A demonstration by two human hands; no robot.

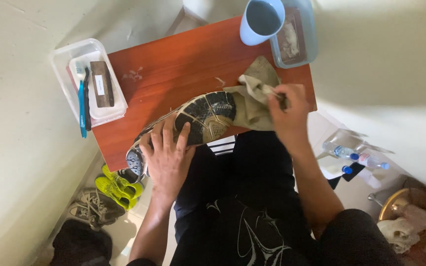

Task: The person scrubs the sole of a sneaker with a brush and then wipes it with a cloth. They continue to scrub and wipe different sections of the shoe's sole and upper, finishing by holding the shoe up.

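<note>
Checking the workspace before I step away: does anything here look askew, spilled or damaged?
The clear tray of brushes overhangs the table's left edge, and whitish smudges mark the tabletop nearby. The shoe sole looks grimy.

Glossy reddish wooden table (pixel 173 64), matt beige cloth (pixel 252 101), grooved rubber shoe sole (pixel 205 116) (dusty), clear plastic tub (pixel 62 56).

A white rectangular label (pixel 99 84) sits on the brown block (pixel 101 84) in the clear tray (pixel 65 61).
</note>
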